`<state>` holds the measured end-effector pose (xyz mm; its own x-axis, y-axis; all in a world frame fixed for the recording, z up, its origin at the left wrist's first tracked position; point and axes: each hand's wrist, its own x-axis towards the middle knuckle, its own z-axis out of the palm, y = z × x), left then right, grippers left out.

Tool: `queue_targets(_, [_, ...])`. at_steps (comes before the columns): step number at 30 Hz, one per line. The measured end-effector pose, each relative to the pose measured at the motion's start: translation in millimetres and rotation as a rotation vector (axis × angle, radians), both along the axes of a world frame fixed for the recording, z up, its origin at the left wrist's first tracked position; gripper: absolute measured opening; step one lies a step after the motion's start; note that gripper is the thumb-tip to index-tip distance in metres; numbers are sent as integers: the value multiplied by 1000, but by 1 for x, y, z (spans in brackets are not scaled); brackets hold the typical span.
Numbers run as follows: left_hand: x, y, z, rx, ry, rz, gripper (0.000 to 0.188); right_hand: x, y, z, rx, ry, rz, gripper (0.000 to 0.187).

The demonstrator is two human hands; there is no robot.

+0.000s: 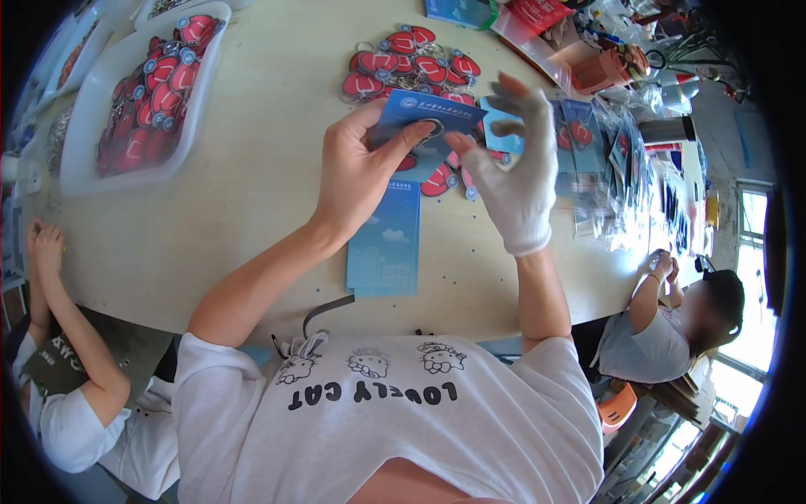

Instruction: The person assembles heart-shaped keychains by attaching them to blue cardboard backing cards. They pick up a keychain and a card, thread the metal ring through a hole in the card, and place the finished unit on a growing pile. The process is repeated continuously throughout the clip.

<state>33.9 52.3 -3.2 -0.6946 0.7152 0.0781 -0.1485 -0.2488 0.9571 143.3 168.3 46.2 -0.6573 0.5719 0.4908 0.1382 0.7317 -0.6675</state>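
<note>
My left hand [357,172], bare, pinches a blue card [424,126] with a metal key ring against it, thumb on top. My right hand [512,164], in a white cloth glove, works at the card's right edge, fingertips touching the ring and a red keychain charm [437,181] hanging below. Under my hands lies a stack of blue cards [386,239] on the pale wooden table [252,193]. Just beyond them sits a heap of red keychain charms [411,63].
A white tray [88,143] full of red charms stands at the far left. Clear packets of finished pieces [617,168] spread along the right. One person sits at the left edge [59,336], another at the right [680,323]. A metal cup [667,130] stands at right.
</note>
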Motion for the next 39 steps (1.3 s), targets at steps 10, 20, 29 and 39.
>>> queue_targets(10, [10,-5,20,174,-244,-71,19,1,-2,6,-589,-42,196,24])
queue_targets(20, [21,-12,22,189,-350,-57,17,0,-3,0,-881,85,286,24])
queue_targets(29, [20,-6,-1,112,-212,-136,31,10,1,-9,-747,-58,246,45])
queue_targets(39, [-19,-40,-26,-652,1099,-225,45,41,188,-39,-149,-257,-194,35])
